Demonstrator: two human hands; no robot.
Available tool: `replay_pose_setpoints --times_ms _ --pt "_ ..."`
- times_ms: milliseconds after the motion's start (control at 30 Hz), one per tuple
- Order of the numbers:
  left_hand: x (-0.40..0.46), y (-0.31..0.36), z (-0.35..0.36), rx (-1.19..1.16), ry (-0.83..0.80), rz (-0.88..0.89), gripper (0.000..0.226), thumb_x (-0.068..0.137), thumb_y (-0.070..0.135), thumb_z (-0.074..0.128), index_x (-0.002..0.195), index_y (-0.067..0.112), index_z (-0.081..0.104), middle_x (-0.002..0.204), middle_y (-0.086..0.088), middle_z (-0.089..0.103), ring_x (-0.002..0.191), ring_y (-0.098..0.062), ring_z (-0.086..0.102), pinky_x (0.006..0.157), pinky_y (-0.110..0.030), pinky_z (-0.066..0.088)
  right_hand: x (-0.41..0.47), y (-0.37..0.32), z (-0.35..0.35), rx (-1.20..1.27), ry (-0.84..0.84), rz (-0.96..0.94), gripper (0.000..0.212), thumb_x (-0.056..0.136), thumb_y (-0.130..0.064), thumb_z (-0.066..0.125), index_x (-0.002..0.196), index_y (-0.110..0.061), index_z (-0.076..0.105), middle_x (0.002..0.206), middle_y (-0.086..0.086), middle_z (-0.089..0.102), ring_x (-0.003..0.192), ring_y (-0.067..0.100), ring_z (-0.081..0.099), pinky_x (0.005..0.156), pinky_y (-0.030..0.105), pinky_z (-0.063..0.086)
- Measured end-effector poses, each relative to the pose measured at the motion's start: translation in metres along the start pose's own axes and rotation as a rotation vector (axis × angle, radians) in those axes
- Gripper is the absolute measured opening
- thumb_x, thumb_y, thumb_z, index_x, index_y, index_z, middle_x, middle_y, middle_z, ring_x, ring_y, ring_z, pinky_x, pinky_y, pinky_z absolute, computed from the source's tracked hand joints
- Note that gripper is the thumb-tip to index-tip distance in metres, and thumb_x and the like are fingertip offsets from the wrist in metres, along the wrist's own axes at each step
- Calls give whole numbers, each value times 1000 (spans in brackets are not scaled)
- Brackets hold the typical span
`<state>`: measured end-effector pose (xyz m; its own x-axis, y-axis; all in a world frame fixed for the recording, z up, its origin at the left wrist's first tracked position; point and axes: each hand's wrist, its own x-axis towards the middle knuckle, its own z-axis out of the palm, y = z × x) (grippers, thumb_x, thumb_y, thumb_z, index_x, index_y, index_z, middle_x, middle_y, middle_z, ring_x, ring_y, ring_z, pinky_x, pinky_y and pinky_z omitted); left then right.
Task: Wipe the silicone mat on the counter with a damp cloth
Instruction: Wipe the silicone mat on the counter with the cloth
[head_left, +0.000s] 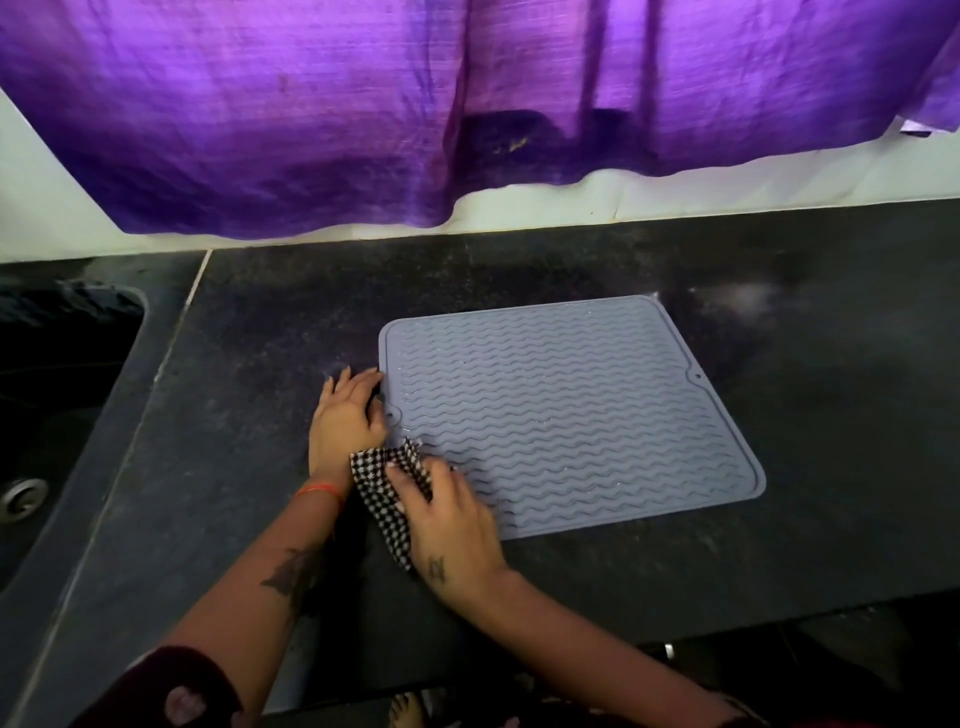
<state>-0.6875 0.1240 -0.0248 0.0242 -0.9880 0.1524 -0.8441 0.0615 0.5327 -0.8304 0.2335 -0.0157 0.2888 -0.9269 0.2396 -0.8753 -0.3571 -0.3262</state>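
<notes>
Grey wave-ribbed mat (571, 410), black-and-white checked cloth (387, 496), speckled black counter (779, 519), purple curtain (363, 104).

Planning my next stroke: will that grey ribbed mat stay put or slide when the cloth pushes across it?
Probably apt to creep: the left hand rests at the silicone mat's edge, seemingly steadying it. It lies thin and flat on the smooth dark counter, so likely light and floppy if lifted. The wavy ribs may drag the checked cloth.
</notes>
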Motion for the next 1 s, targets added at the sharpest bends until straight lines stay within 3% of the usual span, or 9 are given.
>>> replay_pose_setpoints --times_ms 133,267,400,500,567,633,700,833,1000 --pt "0 -2 3 -7 31 18 41 88 4 50 128 5 53 136 -15 51 136 -32 33 118 -39 13 -2 37 -15 -77 24 10 47 78 -24 46 123 -26 56 100 7 56 78 24 62 53 30 53" --pt "-1 -3 4 5 47 24 41 89 5 49 129 5 53 136 -15 51 136 -32 32 118 -38 12 -14 91 -35 -117 56 135 62 64 -13 81 122 -24 61 100 13 61 81 28 64 60 31 54" --pt "0 -4 5 15 41 29 41 89 4 49 129 5 53 136 -16 51 136 -33 32 118 -38 12 -24 140 -66 -135 -23 316 58 87 -10 52 138 -32 40 129 13 43 111 34 47 84 37 43" --pt "0 -4 5 23 43 30 41 88 4 50 129 5 53 135 -16 51 136 -34 33 117 -39 13 -34 184 -75 -159 97 350 39 93 -44 46 127 -27 50 120 5 52 109 25 51 84 34 39" --pt "0 -4 5 28 46 19 41 88 3 50 129 5 53 136 -16 51 136 -34 33 117 -39 13 -39 200 -84 -198 156 404 47 89 -58 43 118 -23 55 111 1 58 102 20 55 77 28 35" --pt "0 -4 5 30 49 20 41 88 4 50 129 5 53 136 -16 51 136 -34 33 118 -39 13 -42 213 -94 -144 126 511 34 93 -40 48 123 -24 55 117 7 55 104 26 53 78 32 38" --pt "0 -3 5 34 47 22 41 88 4 49 129 6 53 136 -15 51 136 -34 32 118 -38 12 -45 225 -99 -134 37 536 45 91 -14 46 133 -29 47 127 16 44 110 36 46 83 38 40" --pt "0 -4 5 40 37 20 45 86 16 41 129 6 53 135 -15 52 135 -34 34 117 -39 14 -48 245 -106 -164 128 649 46 93 -41 44 135 -25 46 125 14 46 107 35 51 78 34 40" --pt "0 -4 5 44 40 16 41 89 7 47 130 6 52 136 -16 51 136 -34 33 118 -39 13 -47 252 -116 -127 181 664 41 90 -30 50 130 -21 52 120 19 50 100 41 53 76 41 44"
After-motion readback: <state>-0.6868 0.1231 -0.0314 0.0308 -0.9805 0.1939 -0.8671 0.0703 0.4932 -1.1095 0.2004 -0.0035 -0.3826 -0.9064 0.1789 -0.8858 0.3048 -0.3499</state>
